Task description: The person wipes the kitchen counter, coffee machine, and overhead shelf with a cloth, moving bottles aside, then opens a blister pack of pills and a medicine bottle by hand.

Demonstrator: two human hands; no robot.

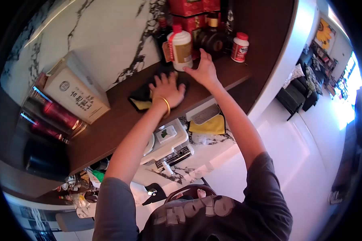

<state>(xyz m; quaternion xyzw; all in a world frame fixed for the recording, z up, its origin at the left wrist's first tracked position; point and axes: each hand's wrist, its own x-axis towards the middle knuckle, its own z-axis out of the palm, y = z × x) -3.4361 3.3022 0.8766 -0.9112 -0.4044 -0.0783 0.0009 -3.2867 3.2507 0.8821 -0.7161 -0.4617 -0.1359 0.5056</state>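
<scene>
Item, left hand (pixel 168 89): I have it palm down on the dark cloth (pixel 138 97), fingers spread, grip unclosed and pressing flat; a gold bangle (pixel 167 107) circles its wrist.

Item, right hand (pixel 205 72): grip released, fingers raised and thumb held apart, just beside the base of the white bottle (pixel 182 50). Whether the thumb touches the bottle, I cannot tell from my end.

Item, dark cloth: crumpled on the brown shelf (pixel 120 116), under my left hand, one yellow patch showing at its left end.

Item, white bottle: upright, red cap, gold label (the stoutest piece near my hands), standing beyond the two hands. A dark bottle (pixel 163 36) is close on its left; a round brown bottle (pixel 214 41) with a gold cap is on its right.

Item, red boxes (pixel 186 9): stacked behind the bottles.

Item, small white bottle (pixel 240 48): red cap, red label, upright, right of my right hand and apart from it.

Item, pale carton (pixel 77 89): well left of the dark cloth, near the marbled wall (pixel 104 36), with red glossy packages (pixel 54 110) beside it.

Item, below the shelf: a yellow cloth (pixel 208 125) and a white appliance (pixel 169 145) on the marbled bench (pixel 205 139).
</scene>
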